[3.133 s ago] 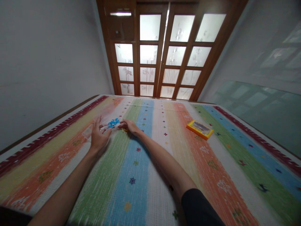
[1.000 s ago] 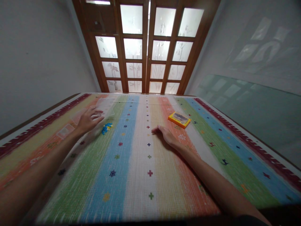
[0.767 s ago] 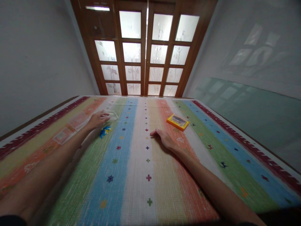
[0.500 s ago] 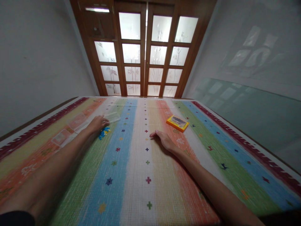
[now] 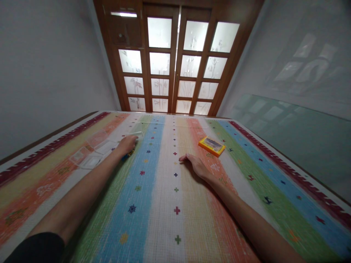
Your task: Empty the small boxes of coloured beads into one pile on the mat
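My left hand [image 5: 128,144] is curled palm-down over a small pile of blue and yellow pieces [image 5: 126,157], which it mostly covers. Its fingertips are hidden, so anything in them cannot be made out. Just beyond the fingers lies a clear plastic container [image 5: 140,134], partly behind the hand. My right hand [image 5: 195,165] rests on its side on the striped tablecloth [image 5: 161,204], fingers loosely stretched to the left and nothing in them. Beyond it, to the right, a yellow box [image 5: 211,146] with a dark picture on top lies flat.
Left of my left forearm lie several clear plastic trays or lids [image 5: 91,160]. The table reaches to a wooden door with glass panes [image 5: 160,64]. Walls stand on both sides, and a greenish glossy panel [image 5: 287,131] leans along the right.
My left hand has shifted slightly right and toward me, now covering most of the blue and yellow pieces. The view has swung a little to the left. My right hand stays put.
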Demonstrator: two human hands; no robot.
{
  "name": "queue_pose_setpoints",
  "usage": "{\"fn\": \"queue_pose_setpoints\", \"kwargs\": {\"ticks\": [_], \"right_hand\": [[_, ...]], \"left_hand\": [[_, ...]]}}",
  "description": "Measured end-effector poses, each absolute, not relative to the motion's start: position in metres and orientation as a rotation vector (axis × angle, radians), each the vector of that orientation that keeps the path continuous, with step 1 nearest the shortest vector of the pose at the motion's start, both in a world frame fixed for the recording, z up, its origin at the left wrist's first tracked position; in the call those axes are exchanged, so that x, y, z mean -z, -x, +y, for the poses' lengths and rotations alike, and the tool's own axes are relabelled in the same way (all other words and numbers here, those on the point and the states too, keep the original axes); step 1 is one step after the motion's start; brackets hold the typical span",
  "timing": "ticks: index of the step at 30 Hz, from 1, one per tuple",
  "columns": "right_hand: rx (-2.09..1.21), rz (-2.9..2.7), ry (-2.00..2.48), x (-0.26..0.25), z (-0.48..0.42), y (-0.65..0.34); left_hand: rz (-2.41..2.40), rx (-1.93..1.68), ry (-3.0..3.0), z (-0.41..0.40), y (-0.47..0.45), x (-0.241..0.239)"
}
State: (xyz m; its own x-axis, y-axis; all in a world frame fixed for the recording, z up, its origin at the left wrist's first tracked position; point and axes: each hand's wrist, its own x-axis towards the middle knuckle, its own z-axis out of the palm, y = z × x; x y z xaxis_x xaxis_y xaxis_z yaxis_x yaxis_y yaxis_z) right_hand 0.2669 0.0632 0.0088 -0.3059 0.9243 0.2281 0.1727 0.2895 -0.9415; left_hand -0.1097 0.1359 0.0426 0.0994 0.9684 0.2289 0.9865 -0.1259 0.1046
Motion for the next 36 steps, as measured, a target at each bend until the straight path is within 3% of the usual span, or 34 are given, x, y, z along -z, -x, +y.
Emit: {"fn": "queue_pose_setpoints", "kwargs": {"ticks": [24, 36], "right_hand": [[-1.033, -1.733, 1.02, -0.008, 0.061, -0.266], [-1.073, -1.743, 1.004, -0.008, 0.064, -0.268]], "left_hand": [[-2.17, 0.411, 2.104, 0.122, 0.138, -0.051], [-1.846, 0.665, 2.362, 0.068, 0.142, -0.044]]}}
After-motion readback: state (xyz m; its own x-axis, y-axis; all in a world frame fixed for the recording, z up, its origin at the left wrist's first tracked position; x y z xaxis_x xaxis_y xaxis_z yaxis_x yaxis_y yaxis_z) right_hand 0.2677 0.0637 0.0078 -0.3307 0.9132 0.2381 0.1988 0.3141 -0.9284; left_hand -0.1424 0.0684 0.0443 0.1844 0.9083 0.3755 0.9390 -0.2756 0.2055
